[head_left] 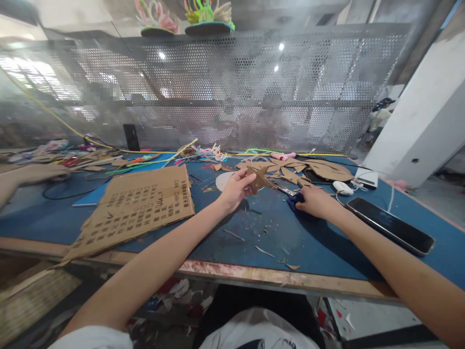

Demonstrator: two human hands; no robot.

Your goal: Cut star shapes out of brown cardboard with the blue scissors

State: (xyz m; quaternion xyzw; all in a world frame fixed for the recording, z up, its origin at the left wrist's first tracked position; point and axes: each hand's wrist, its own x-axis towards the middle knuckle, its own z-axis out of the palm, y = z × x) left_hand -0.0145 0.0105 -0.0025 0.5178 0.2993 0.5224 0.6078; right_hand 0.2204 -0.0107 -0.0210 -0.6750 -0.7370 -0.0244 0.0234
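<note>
My left hand (235, 190) pinches a small brown piece of cardboard (258, 179) with pointed corners, held above the blue table. In my right hand (317, 202) is a pair of scissors (286, 190) with dark blue handles. Its blades point left, toward the right-hand tip of the cardboard piece; whether they touch it I cannot tell. Behind both hands lie cut cardboard scraps (290, 174). A white disc (223, 181) rests on the table just behind my left hand, partly covered by it.
A large printed cardboard sheet (145, 203) lies left, overhanging the table's front edge. At right are a phone (390, 225) and a white charger (342, 188) with cable. Coloured pipe cleaners (214, 152) lie along the back, before a perforated metal screen (232, 92). Another person's arm (32, 175) reaches in from the left.
</note>
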